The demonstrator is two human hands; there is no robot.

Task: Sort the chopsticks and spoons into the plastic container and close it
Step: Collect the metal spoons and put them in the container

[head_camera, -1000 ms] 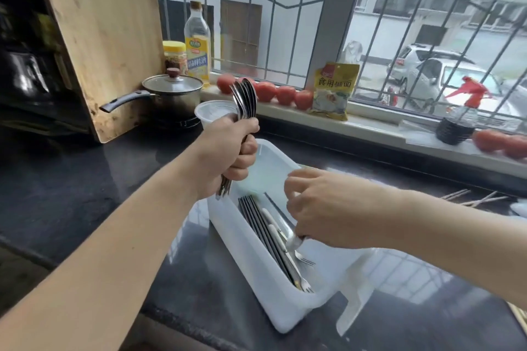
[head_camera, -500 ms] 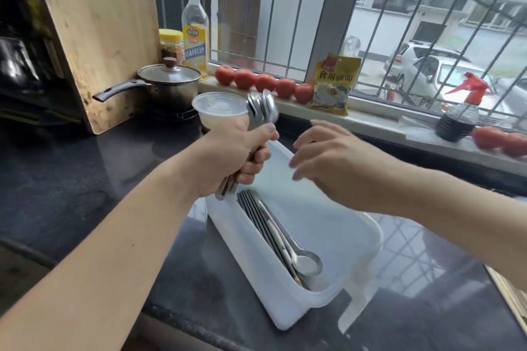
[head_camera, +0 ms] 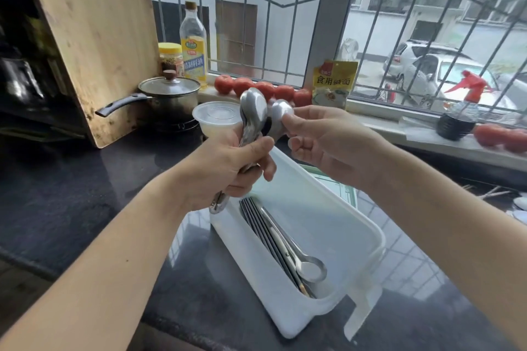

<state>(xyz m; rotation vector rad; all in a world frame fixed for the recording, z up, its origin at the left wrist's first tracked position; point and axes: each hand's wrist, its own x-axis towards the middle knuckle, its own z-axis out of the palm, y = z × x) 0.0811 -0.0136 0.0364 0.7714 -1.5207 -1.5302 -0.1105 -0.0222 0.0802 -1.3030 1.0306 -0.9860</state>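
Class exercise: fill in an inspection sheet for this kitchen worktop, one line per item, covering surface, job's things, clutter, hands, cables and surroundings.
Surface: dark worktop.
Job's things: white plastic container open, holding chopsticks and one spoon.
Clutter: lidded pot, cutting board, lidded tub.
Hands: left hand grips a spoon bundle; right hand pinches one bowl.
Cables: nothing seen.
Surroundings: barred window, tomatoes on sill.
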